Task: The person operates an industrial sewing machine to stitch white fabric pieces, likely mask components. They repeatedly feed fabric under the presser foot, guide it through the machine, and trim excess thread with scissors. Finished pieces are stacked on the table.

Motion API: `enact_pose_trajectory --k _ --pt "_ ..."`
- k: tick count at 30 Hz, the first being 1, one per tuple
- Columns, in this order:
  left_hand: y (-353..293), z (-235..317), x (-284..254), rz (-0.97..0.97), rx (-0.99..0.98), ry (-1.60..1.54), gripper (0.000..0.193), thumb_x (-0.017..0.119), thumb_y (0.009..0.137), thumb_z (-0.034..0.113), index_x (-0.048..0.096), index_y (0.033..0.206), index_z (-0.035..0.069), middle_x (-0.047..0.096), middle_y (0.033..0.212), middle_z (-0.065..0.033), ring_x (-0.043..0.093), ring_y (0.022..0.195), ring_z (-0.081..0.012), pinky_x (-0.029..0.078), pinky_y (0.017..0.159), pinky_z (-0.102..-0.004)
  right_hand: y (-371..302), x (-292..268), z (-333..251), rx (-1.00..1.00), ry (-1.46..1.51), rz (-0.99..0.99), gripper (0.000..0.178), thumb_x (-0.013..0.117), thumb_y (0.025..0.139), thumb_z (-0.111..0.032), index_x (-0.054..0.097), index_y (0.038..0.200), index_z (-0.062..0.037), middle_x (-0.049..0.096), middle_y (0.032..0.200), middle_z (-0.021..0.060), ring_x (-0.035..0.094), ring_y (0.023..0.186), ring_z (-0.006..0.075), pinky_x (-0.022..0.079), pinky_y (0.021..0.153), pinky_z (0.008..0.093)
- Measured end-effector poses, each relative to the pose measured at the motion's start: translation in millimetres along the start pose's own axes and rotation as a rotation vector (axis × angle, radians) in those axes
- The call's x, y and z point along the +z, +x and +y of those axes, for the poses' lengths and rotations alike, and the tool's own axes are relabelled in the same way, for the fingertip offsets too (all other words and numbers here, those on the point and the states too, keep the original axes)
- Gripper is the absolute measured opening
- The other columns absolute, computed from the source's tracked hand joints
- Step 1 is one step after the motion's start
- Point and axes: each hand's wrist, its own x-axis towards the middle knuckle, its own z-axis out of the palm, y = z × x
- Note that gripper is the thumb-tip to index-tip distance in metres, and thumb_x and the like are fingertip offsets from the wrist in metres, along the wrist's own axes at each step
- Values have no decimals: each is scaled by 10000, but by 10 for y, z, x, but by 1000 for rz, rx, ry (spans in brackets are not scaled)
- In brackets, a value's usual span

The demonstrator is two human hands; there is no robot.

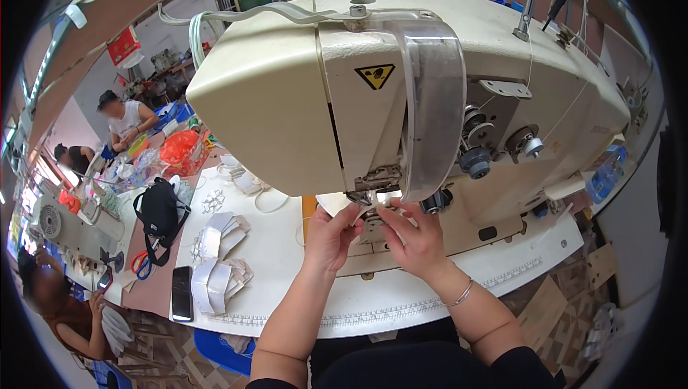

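A large cream sewing machine (265, 102) fills the middle of the view, its presser foot (369, 197) low over the table. Just left of the foot, my left hand (331, 237) pinches a small white strip (364, 211) between thumb and fingers. On the other side, my right hand (417, 237) has its thumb and fingertips closed at the same strip, right by the foot. A flat white piece (331, 203) shows behind my left fingers. The strip's exact shape is mostly hidden by my fingertips.
Folded white pieces (212, 285), a black phone (183, 294), scissors (143, 263) and a black bag (162, 211) lie on the left. A ruler scale (459, 283) runs along the table's front edge. Several other people sit farther left; one holds a phone (105, 279).
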Motion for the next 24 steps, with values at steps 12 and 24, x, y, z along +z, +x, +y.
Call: enact_pose_trajectory --k 12,24 --pt "39 -44 -31 -15 14 -18 153 605 803 59 543 943 62 610 807 -27 566 593 -88 494 540 -197 -18 25 -19 18 -8 11 389 686 665 -57 614 1040 -133 525 1006 68 465 976 276 435 793 354" --pt "41 -45 -64 -29 -39 -166 163 578 830 82 528 983 53 603 848 -39 577 636 -98 492 519 -197 20 2 -23 -49 -47 40 391 674 657 -12 622 1033 -105 528 1037 70 518 849 222 460 655 292"
